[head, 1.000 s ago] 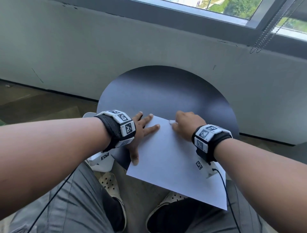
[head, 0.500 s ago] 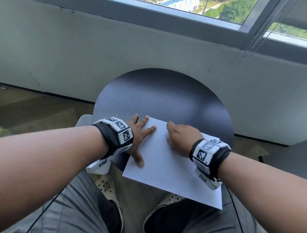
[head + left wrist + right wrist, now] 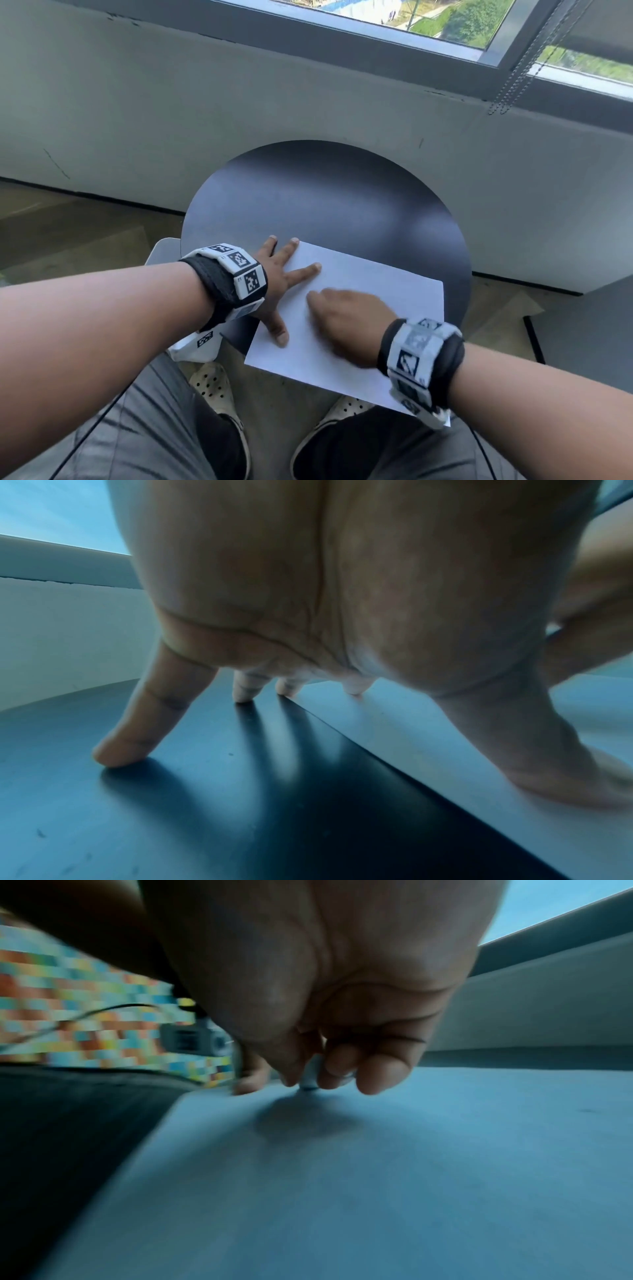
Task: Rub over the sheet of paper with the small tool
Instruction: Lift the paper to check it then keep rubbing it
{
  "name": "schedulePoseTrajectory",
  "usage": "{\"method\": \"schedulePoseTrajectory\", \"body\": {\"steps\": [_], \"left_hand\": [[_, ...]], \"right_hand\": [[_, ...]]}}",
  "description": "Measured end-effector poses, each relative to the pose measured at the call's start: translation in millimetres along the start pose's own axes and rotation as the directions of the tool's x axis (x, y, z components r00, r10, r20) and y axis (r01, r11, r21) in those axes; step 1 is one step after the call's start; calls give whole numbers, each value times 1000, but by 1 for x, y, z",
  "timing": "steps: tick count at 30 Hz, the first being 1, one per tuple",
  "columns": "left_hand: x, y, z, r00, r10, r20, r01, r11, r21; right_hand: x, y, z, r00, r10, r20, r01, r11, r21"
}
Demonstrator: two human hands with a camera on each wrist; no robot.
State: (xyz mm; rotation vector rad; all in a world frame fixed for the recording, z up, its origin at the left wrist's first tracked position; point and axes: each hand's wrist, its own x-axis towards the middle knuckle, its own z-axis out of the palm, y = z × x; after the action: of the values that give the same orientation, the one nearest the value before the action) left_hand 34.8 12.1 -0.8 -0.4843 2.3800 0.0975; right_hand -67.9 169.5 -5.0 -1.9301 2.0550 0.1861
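A white sheet of paper (image 3: 376, 294) lies on the round black table (image 3: 342, 198), its near corner overhanging the table's front edge. My left hand (image 3: 284, 284) lies spread on the sheet's left edge, thumb and forefinger on the paper (image 3: 479, 777), the other fingertips (image 3: 116, 753) on the black top. My right hand (image 3: 342, 318) is curled on the middle of the sheet, blurred by motion. In the right wrist view its fingers (image 3: 373, 1074) pinch a small pale tool (image 3: 310, 1076) whose tip touches the paper (image 3: 377, 1177).
A grey wall (image 3: 239, 102) under a window rises just behind the table. A bead chain (image 3: 513, 78) hangs at the upper right. My knees and shoes (image 3: 219, 387) are below the table's near edge.
My right hand with the tool has slid across the sheet toward me, from the far left corner to the middle. The left hand stays spread on the left edge.
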Motion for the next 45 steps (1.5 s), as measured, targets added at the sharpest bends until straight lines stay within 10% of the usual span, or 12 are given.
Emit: {"method": "schedulePoseTrajectory", "body": {"steps": [2,8,14,21,30,36,42,45], "left_hand": [[0,0,-1,1000,3,5,-3,1000,0],[-4,2,-3,1000,8,2,-8,1000,7],[-3,2,-2,1000,7,3,-7,1000,21],[-6,7,-10,1000,1,-5,-1,998,59],[3,17,1,993,55,-103,-51,998,40],[4,23,-5,998,48,-50,-45,997,58],[4,23,-5,998,45,-34,-43,998,50],[4,24,-5,998,50,-29,-49,997,52]], "right_hand": [[-10,-2,6,997,-77,28,77,997,0],[11,76,-2,911,397,-108,-391,918,70],[-23,0,10,991,-117,67,114,992,49],[3,101,-4,889,457,-39,-451,886,109],[-26,40,9,999,5,-40,-4,1000,21],[-2,98,-5,903,426,-54,-420,902,97],[-24,27,11,1000,-11,12,10,996,94],[-19,52,13,990,138,-22,-135,987,83]]}}
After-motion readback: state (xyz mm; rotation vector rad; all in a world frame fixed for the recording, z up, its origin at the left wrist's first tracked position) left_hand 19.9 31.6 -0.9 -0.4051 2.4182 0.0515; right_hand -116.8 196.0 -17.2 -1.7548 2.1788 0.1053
